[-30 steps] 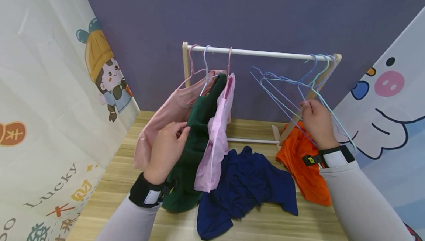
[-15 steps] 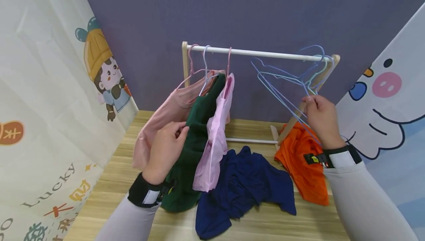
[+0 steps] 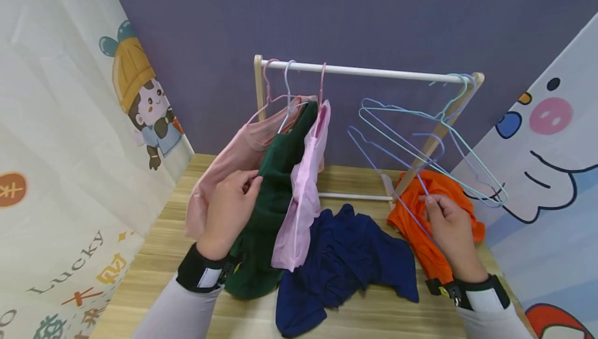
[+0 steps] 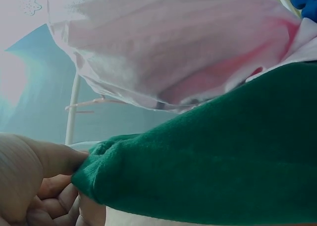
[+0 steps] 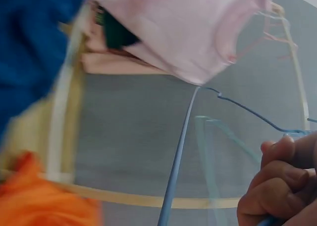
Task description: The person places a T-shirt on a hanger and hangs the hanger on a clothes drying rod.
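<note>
Grained tabletop (image 3: 374, 321) | left fingers (image 4: 59, 160) pinch fuzzy garment (image 4: 208, 159) | right fingers (image 5: 277, 174): triangular hanger (image 5: 177, 164)

Pale wood-grain worktop (image 3: 374, 323), bearing a clothes rack (image 3: 374, 72) with wooden uprights and white bars toward the back; a crumpled navy-blue garment (image 3: 348, 256) in front of the lower bar; a bunched orange garment (image 3: 413, 219) beside the right-hand upright.

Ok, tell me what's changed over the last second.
The right hand has lifted the blue hanger it holds off the rail and lowered it; its hook now shows below the rail. The left hand still pinches the green garment; the navy garment lies as before.
</note>
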A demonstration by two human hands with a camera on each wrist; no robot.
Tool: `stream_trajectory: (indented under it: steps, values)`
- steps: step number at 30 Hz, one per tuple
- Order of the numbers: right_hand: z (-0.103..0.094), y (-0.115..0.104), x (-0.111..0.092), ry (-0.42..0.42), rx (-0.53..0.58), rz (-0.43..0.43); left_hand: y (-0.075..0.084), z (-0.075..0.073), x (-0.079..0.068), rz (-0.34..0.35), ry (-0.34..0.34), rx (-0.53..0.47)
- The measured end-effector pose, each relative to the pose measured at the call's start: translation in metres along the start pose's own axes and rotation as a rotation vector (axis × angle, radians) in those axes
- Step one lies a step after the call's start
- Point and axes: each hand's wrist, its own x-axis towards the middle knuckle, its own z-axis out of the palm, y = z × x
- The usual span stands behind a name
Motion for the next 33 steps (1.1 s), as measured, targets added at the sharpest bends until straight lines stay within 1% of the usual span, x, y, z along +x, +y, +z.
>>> stream_trajectory:
  steps: [2, 6, 8, 12, 15, 19, 23, 25, 26, 27, 28, 29, 30, 31, 33]
  values:
    - [0.006, 0.017, -0.017, -0.028, -0.025, 0.035, 0.000, 0.000, 0.001, 0.004, 0.002, 0.000]
    - [0.025, 0.049, -0.046, -0.073, -0.019, 0.107, 0.001, -0.001, 0.002, 0.002, 0.024, -0.001]
    - [0.034, 0.063, -0.058, -0.095, -0.006, 0.146, 0.000, -0.001, 0.003, -0.001, 0.035, 0.002]
    - [0.048, 0.083, -0.075, -0.096, -0.001, 0.196, -0.001, 0.000, 0.002, -0.002, 0.038, 0.001]
    - [0.056, 0.094, -0.085, -0.109, 0.004, 0.224, -0.002, 0.002, 0.001, 0.006, 0.040, 0.004]
    - [0.064, 0.103, -0.094, -0.124, 0.018, 0.226, -0.004, 0.006, -0.002, 0.020, 0.051, 0.015]
    - [0.068, 0.107, -0.097, -0.097, 0.032, 0.230, -0.002, 0.007, -0.006, 0.027, 0.049, 0.026]
    - [0.069, 0.108, -0.097, -0.093, 0.039, 0.243, 0.002, 0.008, -0.010, 0.048, 0.069, 0.028]
    - [0.069, 0.109, -0.097, -0.095, 0.041, 0.250, 0.003, 0.009, -0.012, 0.070, 0.097, 0.026]
    - [0.069, 0.109, -0.097, -0.098, 0.038, 0.259, 0.005, 0.010, -0.016, 0.106, 0.145, 0.020]
    - [0.069, 0.109, -0.097, -0.103, 0.035, 0.265, 0.006, 0.012, -0.019, 0.159, 0.207, -0.002]
    - [0.068, 0.109, -0.096, -0.105, 0.036, 0.268, 0.008, 0.015, -0.023, 0.232, 0.286, -0.031]
    - [0.068, 0.109, -0.096, -0.108, 0.036, 0.270, 0.009, 0.018, -0.028, 0.329, 0.372, -0.066]
    - [0.068, 0.109, -0.096, -0.110, 0.032, 0.273, 0.010, 0.020, -0.033, 0.443, 0.454, -0.101]
    - [0.068, 0.108, -0.095, -0.108, 0.031, 0.263, 0.012, 0.027, -0.043, 0.730, 0.598, -0.160]
